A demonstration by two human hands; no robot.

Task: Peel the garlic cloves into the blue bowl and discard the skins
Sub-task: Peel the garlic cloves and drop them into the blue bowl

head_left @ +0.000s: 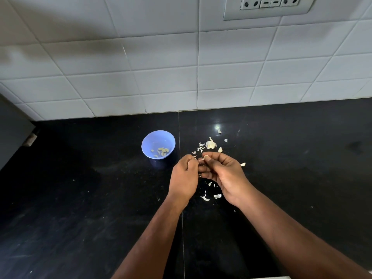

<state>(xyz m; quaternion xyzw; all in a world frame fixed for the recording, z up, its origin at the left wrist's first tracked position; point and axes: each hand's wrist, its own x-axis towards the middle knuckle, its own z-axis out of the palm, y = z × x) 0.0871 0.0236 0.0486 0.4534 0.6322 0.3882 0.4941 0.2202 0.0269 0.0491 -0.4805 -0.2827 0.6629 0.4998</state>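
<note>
A small pale garlic clove [204, 157] sits between the fingertips of both hands, just above the glossy black stone counter [80, 198]. The left hand [184, 178] and right hand [225, 174] are curled, pinching it from either side. Just left and slightly farther stands the round blue plastic bowl [155, 137], holding several peeled yellowish cloves [161, 152]. A broken white garlic bulb [210, 144] lies just beyond the hands, with papery white skins [205, 197] scattered around and loose unpeeled cloves [243, 164] to the right.

Black polished countertop [80, 198], white tiled wall [161, 67], grey switch-and-socket plate [269, 7]
</note>
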